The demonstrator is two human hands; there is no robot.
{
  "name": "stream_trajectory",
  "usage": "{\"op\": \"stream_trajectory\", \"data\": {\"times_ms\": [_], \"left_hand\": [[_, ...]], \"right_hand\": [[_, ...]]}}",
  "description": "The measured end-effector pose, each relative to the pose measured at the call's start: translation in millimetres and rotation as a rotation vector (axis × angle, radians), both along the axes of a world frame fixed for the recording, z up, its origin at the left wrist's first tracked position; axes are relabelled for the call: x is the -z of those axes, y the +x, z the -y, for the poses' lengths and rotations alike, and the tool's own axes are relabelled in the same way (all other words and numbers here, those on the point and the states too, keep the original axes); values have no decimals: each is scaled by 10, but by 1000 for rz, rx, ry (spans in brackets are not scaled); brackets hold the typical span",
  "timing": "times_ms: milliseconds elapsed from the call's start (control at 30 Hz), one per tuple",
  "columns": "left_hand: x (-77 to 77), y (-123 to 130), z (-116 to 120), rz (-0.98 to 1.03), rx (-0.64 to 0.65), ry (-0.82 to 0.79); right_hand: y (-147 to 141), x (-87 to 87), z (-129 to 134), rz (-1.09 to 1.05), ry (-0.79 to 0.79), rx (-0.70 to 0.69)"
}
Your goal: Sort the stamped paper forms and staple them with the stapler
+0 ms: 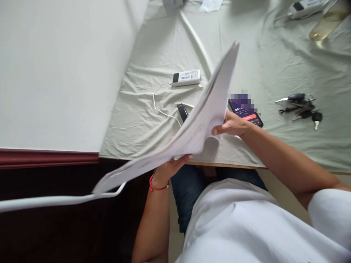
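A stack of white paper sheets (189, 131) is held up on edge and bent in the middle, slanting from lower left to upper right. My left hand (174, 166), with a red string bracelet (159, 188) at the wrist, grips the lower edge; its thumb is on the near side and the other fingers are mostly hidden behind. My right hand (231, 124) is closed on the right side of the stack, thumb in front. Just beyond that hand, a phone (246, 111) with a lit screen lies on the table.
A keyring with several keys (303, 107) lies to the right on the cloth-covered table (287, 153). Behind the paper are a white power bank (186, 77) with a cable and a small black device (182, 112). A second white device (307, 9) and a glass (329, 22) stand far right.
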State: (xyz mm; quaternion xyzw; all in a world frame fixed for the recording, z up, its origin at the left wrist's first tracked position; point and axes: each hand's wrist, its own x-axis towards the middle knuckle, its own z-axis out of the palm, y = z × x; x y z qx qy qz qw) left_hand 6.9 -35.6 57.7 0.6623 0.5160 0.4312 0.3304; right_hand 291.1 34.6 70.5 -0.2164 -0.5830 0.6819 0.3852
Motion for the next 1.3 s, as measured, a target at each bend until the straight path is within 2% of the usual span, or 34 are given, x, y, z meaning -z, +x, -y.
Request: {"op": "stream_trajectory", "data": {"times_ms": [100, 200, 333, 433, 533, 600, 667, 800, 967, 1033, 1100, 1200, 1300], "left_hand": [[-51, 39, 5, -52, 58, 79], [-75, 48, 28, -54, 33, 139], [-54, 42, 53, -36, -6, 140], [-52, 65, 63, -25, -26, 108], [-87, 116, 109, 45, -106, 50], [-115, 157, 177, 139, -129, -12], [-127, 204, 267, 225, -92, -116], [-52, 351, 445, 379, -22, -409], [166, 576, 610, 830, -222, -766], [230, 615, 670, 934, -262, -875], [268, 622, 721, 978, -253, -966], [298, 616, 768, 999, -235, -1064], [320, 633, 791, 1017, -249, -1067]], "right_hand": [[-1, 50, 17, -50, -46, 54], [55, 136, 32, -69, -68, 78], [82, 227, 53, -52, -76, 118], [47, 182, 82, -24, -62, 76], [61, 46, 134, 46, -51, 31], [124, -51, 197, 91, -66, -3], [211, -119, 287, 118, -129, -11], [356, -113, 515, 189, -353, 88], [407, 58, 787, 273, -626, 54], [390, 111, 862, 278, -685, 44], [358, 138, 903, 293, -725, 90], [303, 156, 905, 301, -778, 240], [278, 168, 881, 287, -799, 317]]}}
